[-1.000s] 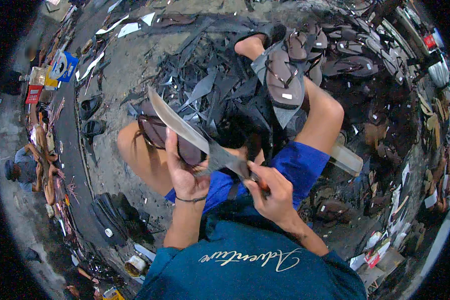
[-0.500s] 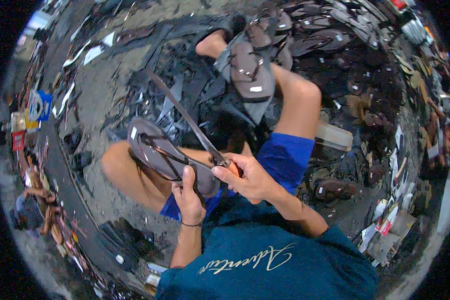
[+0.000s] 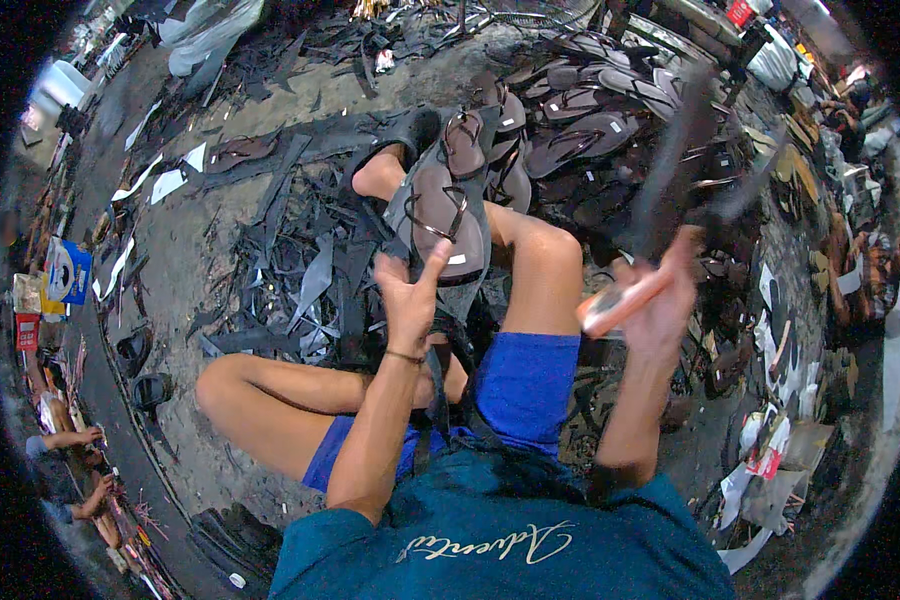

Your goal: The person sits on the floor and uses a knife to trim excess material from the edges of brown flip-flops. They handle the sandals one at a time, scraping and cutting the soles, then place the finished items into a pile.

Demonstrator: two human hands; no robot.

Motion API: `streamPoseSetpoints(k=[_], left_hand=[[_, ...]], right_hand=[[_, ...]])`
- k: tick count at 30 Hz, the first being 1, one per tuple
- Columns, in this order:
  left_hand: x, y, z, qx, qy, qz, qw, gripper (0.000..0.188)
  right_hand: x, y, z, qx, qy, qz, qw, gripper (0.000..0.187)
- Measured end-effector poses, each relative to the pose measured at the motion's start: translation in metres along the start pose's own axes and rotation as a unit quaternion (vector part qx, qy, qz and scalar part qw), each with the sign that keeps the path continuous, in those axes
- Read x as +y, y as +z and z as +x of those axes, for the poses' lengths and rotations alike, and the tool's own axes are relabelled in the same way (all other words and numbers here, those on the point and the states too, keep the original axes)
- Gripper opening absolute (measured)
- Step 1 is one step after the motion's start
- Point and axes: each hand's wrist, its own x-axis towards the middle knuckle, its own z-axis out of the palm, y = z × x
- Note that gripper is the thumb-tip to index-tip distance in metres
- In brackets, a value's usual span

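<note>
My left hand [image 3: 407,306] is raised over my folded leg, thumb and fingers apart, with nothing visible in it. Its thumb overlaps the near end of a grey-brown flip-flop [image 3: 434,207] with a dark strap and a white sticker; whether they touch I cannot tell. That flip-flop lies on a dark grey sheet [image 3: 478,262] beside my raised knee. Off to the right, my right hand [image 3: 660,312], blurred by motion, grips the orange handle of a long knife [image 3: 622,302]. The blade appears as a smeared dark streak pointing away from me.
Many flip-flops [image 3: 582,142] are heaped at the far right. Dark offcuts [image 3: 315,290] cover the floor ahead of my legs. Black sandals [image 3: 150,390] lie at left, near a blue box [image 3: 70,270]. Another person's arms [image 3: 75,438] show at the left rim.
The flip-flop that was in my left hand is no longer there, and that hand has moved forward and opened. My right hand has swung right with the knife.
</note>
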Motion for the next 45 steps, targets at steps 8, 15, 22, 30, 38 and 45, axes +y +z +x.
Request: streamPoseSetpoints(k=[8, 15, 22, 30, 38, 45], left_hand=[[0.009, 0.01, -0.01, -0.054, -0.283, -0.272, 0.918, 0.038], [0.079, -0.061, -0.117, 0.006, -0.249, -0.14, 0.958, 0.037], [0.061, -0.063, -0.133, 0.026, -0.269, -0.192, 0.944, 0.034], [0.056, -0.058, -0.14, 0.014, -0.283, -0.199, 0.938, 0.033], [0.058, -0.061, -0.157, 0.028, -0.313, -0.199, 0.928, 0.039], [0.087, -0.115, -0.2, 0.097, -0.246, -0.045, 0.963, 0.057]], right_hand=[[0.068, -0.026, -0.067, 0.136, 0.058, -0.319, 0.936, 0.028], [0.111, -0.014, -0.13, -0.104, 0.167, -0.531, 0.824, 0.033], [0.168, -0.02, -0.111, -0.142, 0.045, -0.629, 0.763, 0.018], [0.2, -0.015, -0.048, -0.135, 0.151, -0.649, 0.733, 0.029], [0.283, -0.092, -0.014, -0.142, -0.109, -0.449, 0.875, 0.021], [0.322, 0.019, 0.064, -0.204, 0.224, -0.6, 0.74, 0.043]])
